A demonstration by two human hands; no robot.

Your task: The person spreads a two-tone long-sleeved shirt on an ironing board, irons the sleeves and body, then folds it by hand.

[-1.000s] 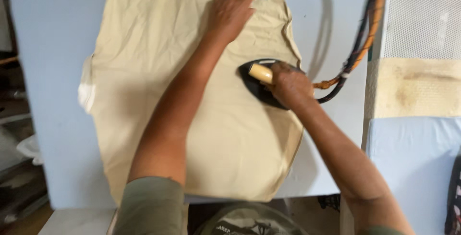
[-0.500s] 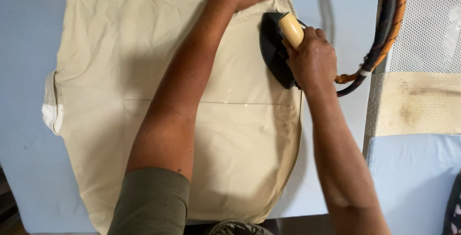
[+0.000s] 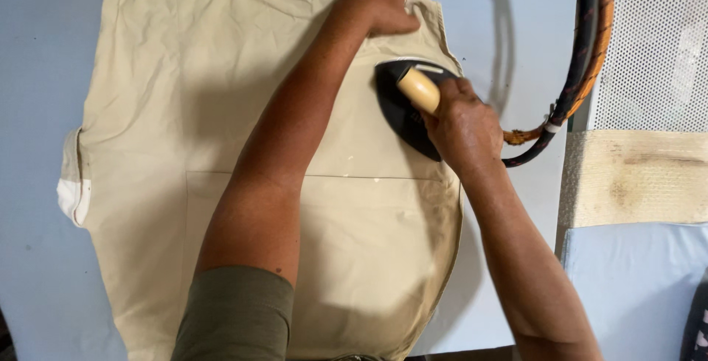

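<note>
**Pressing a beige garment, one hand pinning, one on the iron**

Beige garment (image 3: 221,147) lies spread flat on the pale blue ironing table (image 3: 37,73), a white lining edge showing at its left side and top. Left hand (image 3: 380,3) reaches across to the garment's far right corner, palm down, fingers curled loosely on the cloth, grasping nothing, likely pinning the fabric taut ahead of the iron. Black iron (image 3: 402,106) sits soleplate-down on the garment's upper right area, just below that hand. Right hand (image 3: 461,125) is clenched round the iron's tan handle (image 3: 419,88), full wrap. Braided hose and cord (image 3: 579,73) loops off the iron's rear to the right, off the cloth. Mesh panel (image 3: 653,44) and scorched pad (image 3: 634,176) sit at far right.
</note>
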